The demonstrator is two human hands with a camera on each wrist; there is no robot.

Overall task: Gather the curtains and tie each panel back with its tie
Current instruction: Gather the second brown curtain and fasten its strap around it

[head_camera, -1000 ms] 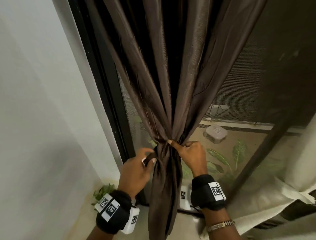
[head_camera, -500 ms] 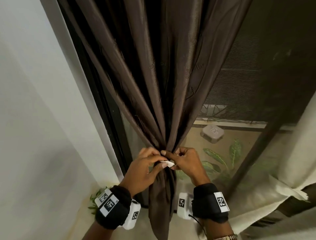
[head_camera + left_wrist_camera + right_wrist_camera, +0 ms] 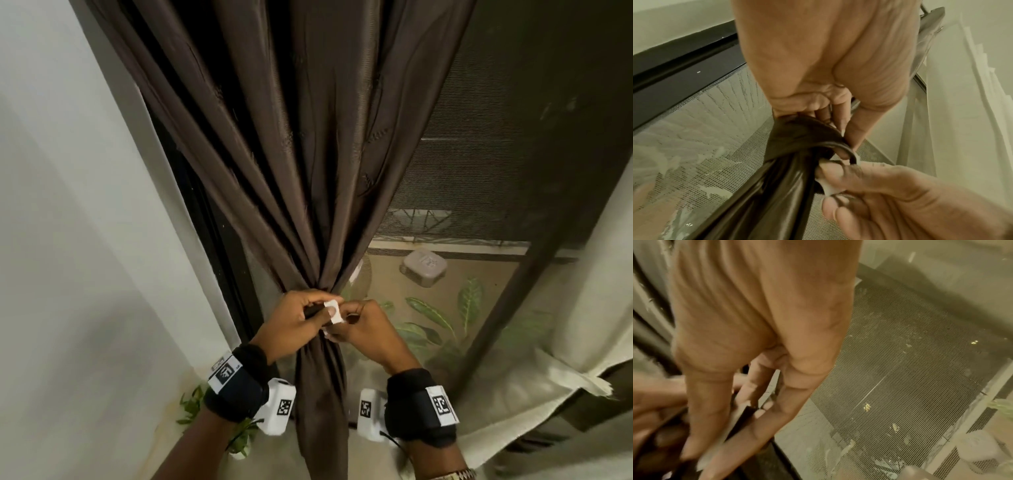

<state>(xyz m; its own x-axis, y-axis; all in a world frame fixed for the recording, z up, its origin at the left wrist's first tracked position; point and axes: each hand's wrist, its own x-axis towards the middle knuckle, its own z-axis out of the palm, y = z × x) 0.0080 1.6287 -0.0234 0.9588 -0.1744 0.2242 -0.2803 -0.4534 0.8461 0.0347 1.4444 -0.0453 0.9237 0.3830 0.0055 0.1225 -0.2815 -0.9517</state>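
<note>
The brown curtain panel (image 3: pixel 308 171) hangs by the window, bunched into a narrow neck at waist height. A dark tie with white ends (image 3: pixel 334 311) wraps round that neck. My left hand (image 3: pixel 323 310) pinches one end of the tie from the left, thumb on the white tab. My right hand (image 3: pixel 346 317) pinches the other end from the right, and the two hands touch. In the left wrist view my left hand (image 3: pixel 846 138) holds the dark band (image 3: pixel 830 143) over the shiny curtain (image 3: pixel 766 194). In the right wrist view my right hand (image 3: pixel 725 443) grips the blurred strip (image 3: pixel 740 420).
A white wall (image 3: pixel 68 240) and a black window frame (image 3: pixel 219 240) stand at the left. Behind the curtain is a mesh screen (image 3: pixel 496 171), with leafy plants (image 3: pixel 428 315) and a grey box (image 3: pixel 423 267) beyond it. A cream curtain panel (image 3: pixel 582 308) hangs at the right.
My left hand brought its tie end round from the left side of the bunch to the front. Both hands now meet there with the white tab between them.
</note>
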